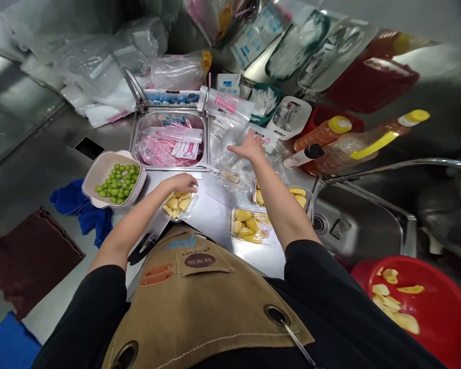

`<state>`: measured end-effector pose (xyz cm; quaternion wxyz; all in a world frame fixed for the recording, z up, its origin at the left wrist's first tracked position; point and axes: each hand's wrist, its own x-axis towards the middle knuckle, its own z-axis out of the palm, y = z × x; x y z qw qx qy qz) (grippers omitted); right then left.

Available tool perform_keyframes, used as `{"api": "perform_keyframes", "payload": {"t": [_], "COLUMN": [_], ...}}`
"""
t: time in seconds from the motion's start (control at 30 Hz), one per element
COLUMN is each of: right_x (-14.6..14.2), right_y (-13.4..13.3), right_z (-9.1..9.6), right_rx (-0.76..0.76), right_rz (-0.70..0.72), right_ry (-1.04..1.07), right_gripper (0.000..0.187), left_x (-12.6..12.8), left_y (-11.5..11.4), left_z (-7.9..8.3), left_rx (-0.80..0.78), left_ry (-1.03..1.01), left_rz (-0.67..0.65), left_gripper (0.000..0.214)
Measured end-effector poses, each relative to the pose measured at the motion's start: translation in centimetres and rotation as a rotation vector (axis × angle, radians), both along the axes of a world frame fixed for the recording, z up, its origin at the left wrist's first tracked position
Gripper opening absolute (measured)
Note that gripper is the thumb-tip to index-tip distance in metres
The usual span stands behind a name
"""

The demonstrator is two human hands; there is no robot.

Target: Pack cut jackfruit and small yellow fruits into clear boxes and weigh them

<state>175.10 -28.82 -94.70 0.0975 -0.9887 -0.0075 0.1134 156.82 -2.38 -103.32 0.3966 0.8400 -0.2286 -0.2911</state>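
Note:
My left hand is bent over the far rim of a clear plastic box of yellow fruit pieces near my apron, its fingers closed at the edge. Farther out on the right, my right hand reaches over a heap of clear plastic lids and wrapping, fingers spread and holding nothing I can see. A second clear box of yellow fruit stands below my right forearm. Behind it another fruit box is partly hidden by that arm. Metal tongs or a bamboo-like stick lie by the plastic.
A pale basin of green grapes stands left, beside a blue cloth. Pink packets fill a small sink. Bottles and a white basket stand back right. At right are a steel sink and a red bowl holding fruit scraps.

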Motion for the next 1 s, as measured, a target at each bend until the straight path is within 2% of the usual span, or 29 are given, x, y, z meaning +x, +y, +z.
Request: {"api": "perform_keyframes", "payload": {"t": [0.13,0.23,0.47,0.6,0.7,0.77,0.83,0.9,1.0], "right_x": [-0.5,-0.9,-1.4,-1.9,-3.0,-4.9,-8.4,-13.4,-22.3], "right_y": [-0.6,-0.9,-1.0,-0.9,-1.4,-2.2,-3.2,-4.0,-4.5], "right_z": [1.0,1.4,1.6,3.8,6.1,7.3,7.9,7.9,7.2], "right_rx": [-0.045,-0.06,-0.039,0.014,0.154,0.322,0.467,0.629,0.98], "right_rz": [-0.092,-0.082,-0.076,-0.113,-0.145,-0.132,-0.118,-0.118,-0.127], "right_ry": [0.016,0.023,0.051,0.026,0.027,0.027,0.047,0.115,0.228], "right_gripper": [0.126,0.125,0.124,0.127,0.127,0.121,0.11,0.098,0.091], "left_x": [1.0,0.4,-0.2,-0.6,-1.3,-1.4,-1.5,-1.9,-4.0], "left_y": [-0.8,-0.9,-1.2,-0.8,-1.0,-2.0,-4.1,-7.2,-12.3], "left_z": [-0.7,-1.4,-2.7,-2.4,-1.0,0.6,2.4,4.0,5.2], "left_rx": [0.022,0.033,-0.015,-0.084,-0.211,-0.386,-0.603,-0.818,-1.062], "left_ry": [0.049,0.044,0.055,0.059,-0.025,-0.065,0.006,0.178,0.445], "left_rz": [-0.148,-0.15,-0.072,0.0,0.194,0.384,0.518,0.551,0.479], "left_gripper": [0.029,0.028,0.029,0.035,0.048,0.065,0.087,0.108,0.121]}}
